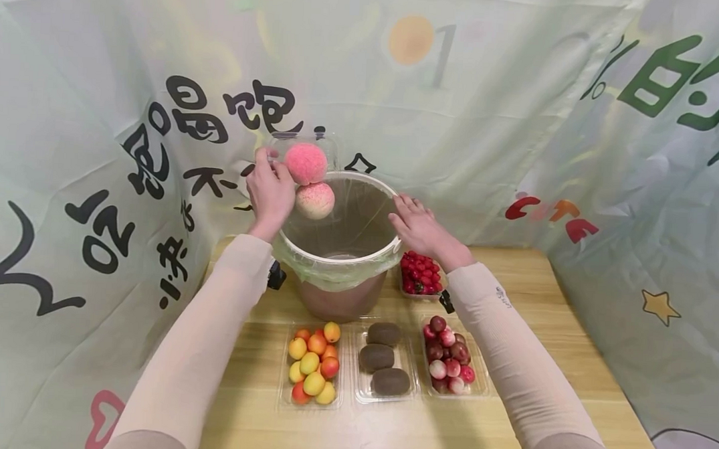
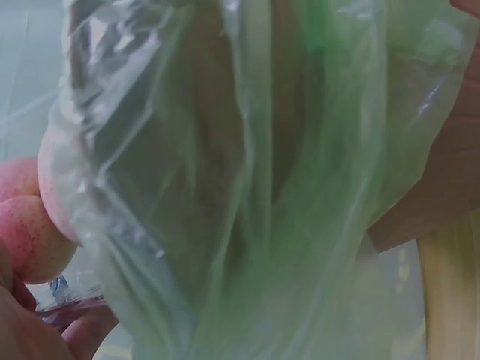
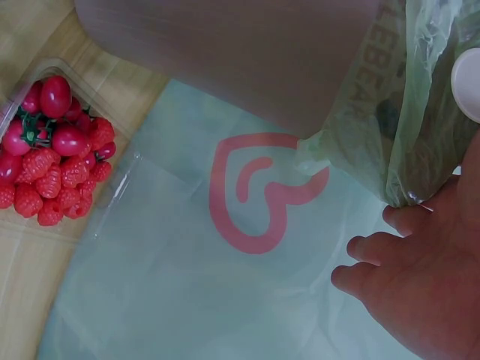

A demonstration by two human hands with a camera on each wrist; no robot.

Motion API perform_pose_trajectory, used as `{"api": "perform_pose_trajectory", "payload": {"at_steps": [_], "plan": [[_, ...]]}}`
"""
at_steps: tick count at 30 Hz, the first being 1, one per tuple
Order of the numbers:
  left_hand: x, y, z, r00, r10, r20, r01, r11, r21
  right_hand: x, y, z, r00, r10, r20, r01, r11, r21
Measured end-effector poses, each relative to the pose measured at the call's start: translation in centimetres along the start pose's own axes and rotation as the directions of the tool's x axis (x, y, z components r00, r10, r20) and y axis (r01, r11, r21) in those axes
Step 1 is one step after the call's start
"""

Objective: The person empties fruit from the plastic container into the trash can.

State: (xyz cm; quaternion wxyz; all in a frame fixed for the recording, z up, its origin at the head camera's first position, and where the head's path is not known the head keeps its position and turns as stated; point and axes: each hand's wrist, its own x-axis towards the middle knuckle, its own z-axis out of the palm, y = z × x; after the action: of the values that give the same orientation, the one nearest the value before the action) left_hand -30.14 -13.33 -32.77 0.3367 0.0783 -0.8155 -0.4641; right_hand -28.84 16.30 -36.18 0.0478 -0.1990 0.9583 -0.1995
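A brown bin (image 1: 338, 302) with a white rim and a pale green bag (image 1: 363, 273) as liner stands on the table. Above its left rim my left hand (image 1: 270, 195) holds a clear plastic box (image 1: 334, 151), tipped toward the opening. Two pink peaches (image 1: 306, 163) show at the box, the lower one over the bin's mouth. In the left wrist view, the bag hides much of the box, and a peach (image 2: 36, 240) sits close to the fingers. My right hand (image 1: 421, 227) rests on the right rim, fingers fairly straight, touching the bag.
In front of the bin stand clear boxes of yellow-orange fruit (image 1: 314, 363), dark kiwis (image 1: 378, 357) and dark red plums (image 1: 448, 357). Right of the bin, under my right forearm, is a box of raspberries and cherry tomatoes (image 1: 420, 274). Printed cloth (image 1: 496, 137) surrounds the table.
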Motion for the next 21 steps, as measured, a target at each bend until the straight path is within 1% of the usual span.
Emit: {"api": "perform_pose_trajectory", "payload": {"at_steps": [4,7,14,17,21], "plan": [[-0.28,0.12,0.10,0.999,-0.026,-0.034,0.025,1.000,-0.005,-0.06,0.07,-0.04,1.000,-0.003,0.001,0.003,1.000,-0.004],[-0.42,0.18,0.14,0.999,-0.024,-0.041,0.024,1.000,-0.013,-0.02,0.10,-0.02,1.000,-0.006,0.003,0.006,1.000,-0.006],[-0.37,-0.05,0.14,0.999,0.033,-0.007,-0.033,0.999,-0.033,-0.06,0.06,0.02,1.000,-0.002,-0.003,0.002,1.000,0.000],[-0.31,-0.18,0.14,0.999,0.036,-0.002,-0.036,0.998,-0.059,-0.04,0.07,0.04,1.000,-0.001,-0.004,0.001,1.000,-0.002],[-0.30,-0.19,0.12,0.999,0.036,0.020,-0.034,0.996,-0.077,-0.08,0.02,0.06,1.000,0.002,-0.003,-0.002,1.000,-0.008]]}}
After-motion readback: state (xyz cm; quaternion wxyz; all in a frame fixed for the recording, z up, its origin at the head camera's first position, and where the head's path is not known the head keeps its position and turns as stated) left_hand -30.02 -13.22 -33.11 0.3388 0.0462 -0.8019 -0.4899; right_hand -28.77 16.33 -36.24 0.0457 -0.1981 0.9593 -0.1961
